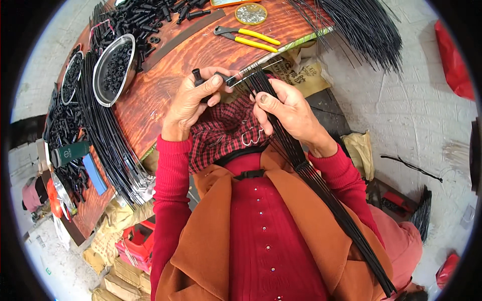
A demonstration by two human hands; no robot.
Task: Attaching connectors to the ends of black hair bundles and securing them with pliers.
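Rods [281, 130] are lying bundled across the lap, the right hand [286, 113] clasping them; the left hand [193, 100] is pinching a black cap [198, 78], best fed squarely onto one rod tip.

Rod bundle [321, 185] partly hidden under right hand [286, 113].

Black plastic fitting [211, 80] pinched; black rod bundle [301, 165] slanting across lap.

Dressed in a red ribbed top with long, close-fitting sleeves [168, 200] and a row of small pale studs down the front [264, 228]. Over it, an open rust-orange vest [211, 251], joined by a black buckle clip [249, 174]. Red-and-black checked cloth [223, 133] over the lap.
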